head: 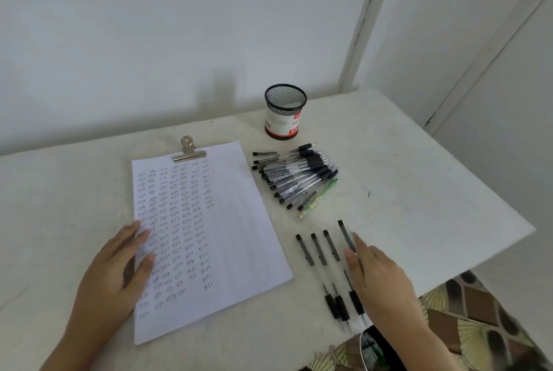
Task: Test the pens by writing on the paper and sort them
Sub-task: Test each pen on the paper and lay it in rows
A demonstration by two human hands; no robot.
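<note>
Trouble: the right hand, its fingers' hold unclear through blur, could knock the outermost pen into its neighbours; the left hand lies flat-fingered on the paper.

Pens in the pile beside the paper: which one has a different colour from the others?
The green pen, lying along the edge of the pile nearest the person. The others have clear barrels with black parts.
</note>
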